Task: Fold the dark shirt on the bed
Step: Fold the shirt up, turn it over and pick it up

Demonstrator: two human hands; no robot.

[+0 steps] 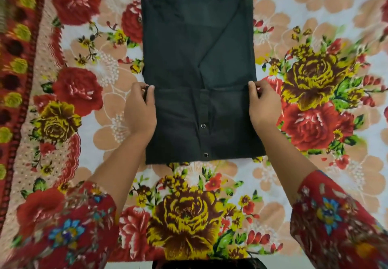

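Bed, floral cover, carries the dark shirt flat at centre, collar far end, sides folded in to a rectangle. Bottom part doubled up over the middle; two snaps show. Free cover all round. Left hand & right hand: fingers pinch the doubled part's top corners.

Shirt on bed, hands at its sides.
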